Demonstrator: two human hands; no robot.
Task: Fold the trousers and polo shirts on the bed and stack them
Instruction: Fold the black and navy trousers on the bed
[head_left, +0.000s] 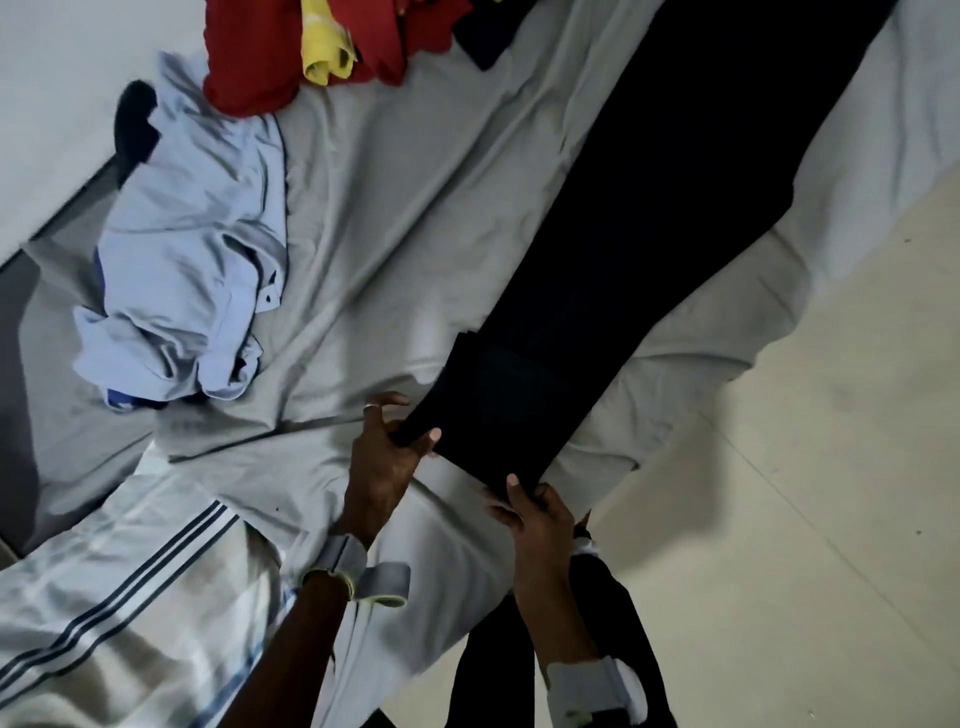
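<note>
Dark navy trousers (649, 218) lie stretched across the grey bed sheet (395, 218), running from the upper right down toward me. Their lower end is folded back on itself. My left hand (382, 457) pinches the left corner of that folded end. My right hand (530, 512) grips its right corner, thumb on top of the cloth. A crumpled light blue polo shirt (192, 260) lies at the left of the bed. A red garment (260, 52) with a yellow one (324, 47) on it is heaped at the top.
A white cloth with dark stripes (119, 608) covers the near left of the bed. The bed edge runs diagonally at the right, with pale tiled floor (805, 519) beyond it. A small dark garment (485, 39) lies near the top, and a white wall (62, 114) stands at the far left.
</note>
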